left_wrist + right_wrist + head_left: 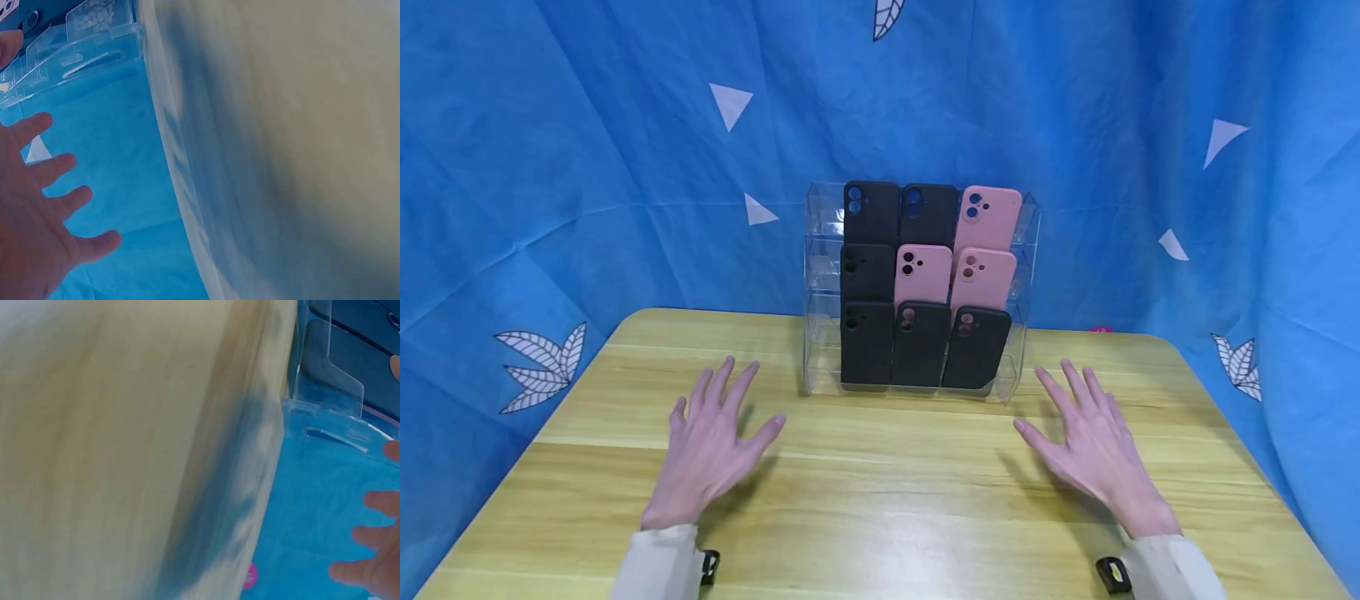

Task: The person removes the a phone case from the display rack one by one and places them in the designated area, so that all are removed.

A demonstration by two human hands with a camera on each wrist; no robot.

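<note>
Both hands hover over the wooden table with fingers spread and nothing held. The left hand is to the left of a clear tiered rack, the right hand to its right. Phone cases stand in the rack in three rows. A pink case is at the top right, beside black cases. The middle row has a black case and two pink ones. Three black cases fill the bottom row. In the left wrist view, spread fingers show against the blue cloth.
The wooden table has rounded far corners. Behind it hangs a blue cloth with white leaf and triangle prints, which also drapes at both sides. A small black device sits at the right cuff, another at the left.
</note>
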